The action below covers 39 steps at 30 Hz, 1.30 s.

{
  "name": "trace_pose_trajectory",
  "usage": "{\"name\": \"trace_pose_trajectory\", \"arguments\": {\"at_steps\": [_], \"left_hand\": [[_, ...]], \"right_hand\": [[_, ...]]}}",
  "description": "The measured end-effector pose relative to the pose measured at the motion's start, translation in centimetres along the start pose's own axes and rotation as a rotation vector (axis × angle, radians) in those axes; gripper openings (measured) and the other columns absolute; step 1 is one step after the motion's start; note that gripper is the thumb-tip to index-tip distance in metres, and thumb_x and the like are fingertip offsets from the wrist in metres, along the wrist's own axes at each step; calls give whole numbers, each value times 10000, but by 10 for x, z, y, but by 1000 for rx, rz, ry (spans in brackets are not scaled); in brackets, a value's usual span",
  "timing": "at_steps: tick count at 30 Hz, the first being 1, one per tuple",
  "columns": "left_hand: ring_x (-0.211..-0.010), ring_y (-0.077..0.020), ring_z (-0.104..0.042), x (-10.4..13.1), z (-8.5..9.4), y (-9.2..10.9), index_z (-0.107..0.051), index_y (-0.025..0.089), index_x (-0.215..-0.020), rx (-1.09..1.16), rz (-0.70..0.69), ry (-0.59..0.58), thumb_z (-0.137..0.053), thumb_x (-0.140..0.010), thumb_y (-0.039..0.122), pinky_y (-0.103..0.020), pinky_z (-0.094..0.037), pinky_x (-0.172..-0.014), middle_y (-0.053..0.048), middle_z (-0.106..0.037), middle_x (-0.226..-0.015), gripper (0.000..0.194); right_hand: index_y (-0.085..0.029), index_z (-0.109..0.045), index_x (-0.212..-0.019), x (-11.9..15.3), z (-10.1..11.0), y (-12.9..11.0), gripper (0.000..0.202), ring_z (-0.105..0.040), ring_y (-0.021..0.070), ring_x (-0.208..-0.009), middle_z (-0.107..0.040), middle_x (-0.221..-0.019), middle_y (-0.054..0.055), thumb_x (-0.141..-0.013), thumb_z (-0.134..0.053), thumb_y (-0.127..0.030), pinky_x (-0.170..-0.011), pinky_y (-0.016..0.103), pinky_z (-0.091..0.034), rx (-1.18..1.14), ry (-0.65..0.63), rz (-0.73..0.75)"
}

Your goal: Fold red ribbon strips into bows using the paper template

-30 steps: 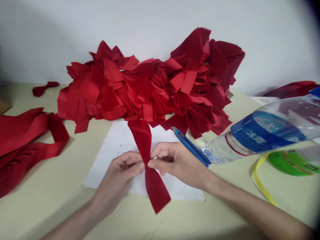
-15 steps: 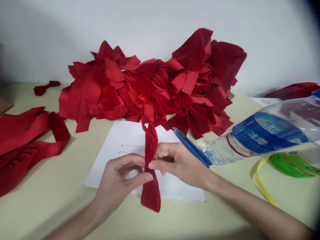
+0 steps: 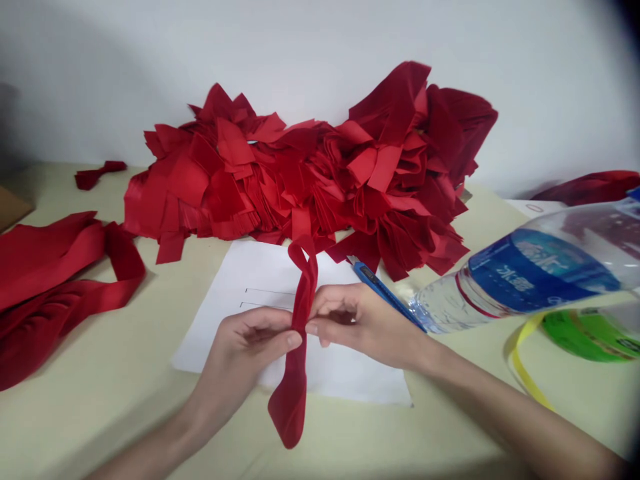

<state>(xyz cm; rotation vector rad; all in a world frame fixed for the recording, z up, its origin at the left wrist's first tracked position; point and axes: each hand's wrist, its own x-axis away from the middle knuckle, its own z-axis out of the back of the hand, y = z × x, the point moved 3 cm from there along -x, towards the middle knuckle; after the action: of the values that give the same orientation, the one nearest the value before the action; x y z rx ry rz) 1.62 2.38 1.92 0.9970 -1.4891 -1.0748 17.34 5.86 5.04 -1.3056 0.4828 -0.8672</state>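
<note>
- Head view: pale table [image 3: 125, 377] against a white wall [image 3: 300, 40].
- Deep red, velvety ribbon [image 3: 295, 373] held over white paper [image 3: 215, 327], narrow at its middle, curled and twisted at the far end, flaring wider at the near end.
- Left hand [image 3: 250, 347] pinches the middle between thumb and fingers.
- Right hand [image 3: 363, 330] pinches its opposite edge.

The left hand [image 3: 250, 343] and right hand [image 3: 364, 323] nearly meet, both pinching.
</note>
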Motion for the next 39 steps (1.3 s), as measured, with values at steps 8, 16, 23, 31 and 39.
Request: {"name": "trace_pose_trajectory", "arguments": {"at_steps": [8, 16, 23, 31, 39], "left_hand": [[-741, -124, -581, -1, -1, -2, -700, 209, -758, 32, 38, -126, -622, -782, 236, -195, -445, -715, 11, -678, -731, 87], [-750, -157, -596, 0, -3, -1, -694, 174, -759, -71, 32, -48, -659, -731, 229, -234, -461, -715, -12, -690, -762, 71], [-716, -135, -595, 0, -2, -4, -697, 186, -714, -10, 60, -59, -653, -740, 219, -208, -449, -687, -2, -694, -720, 61], [-732, -124, -583, 0, -3, -9, -680, 193, -698, 180, 151, -110, -650, -761, 241, -203, -433, -699, 0, -690, -715, 85], [-693, -95, -538, 1, -7, -4, -675, 175, -750, 279, 216, -158, -633, -782, 240, -172, -401, -644, -3, -663, -727, 84]], "right_hand": [[-141, -590, -772, 1, 2, -2, 84, -511, 78, -583, -594, -649, -12, -807, -563, -212, -549, 206, -392, 29, 3, -20], [-149, -595, -740, 1, -6, 4, 75, -445, 51, -542, -549, -614, -38, -776, -530, -142, -517, 173, -351, 162, 98, 10], [-152, -561, -719, 3, -7, -1, 94, -396, 23, -503, -502, -571, -72, -775, -503, -103, -479, 143, -308, 164, 99, 47], [-145, -570, -729, 5, -4, -1, 109, -352, 24, -485, -484, -557, -69, -786, -490, -100, -453, 152, -273, 102, 92, -8], [-138, -568, -726, 3, -6, -4, 139, -383, 27, -488, -582, -622, -44, -801, -467, -78, -457, 160, -285, 9, 52, -3]]}}
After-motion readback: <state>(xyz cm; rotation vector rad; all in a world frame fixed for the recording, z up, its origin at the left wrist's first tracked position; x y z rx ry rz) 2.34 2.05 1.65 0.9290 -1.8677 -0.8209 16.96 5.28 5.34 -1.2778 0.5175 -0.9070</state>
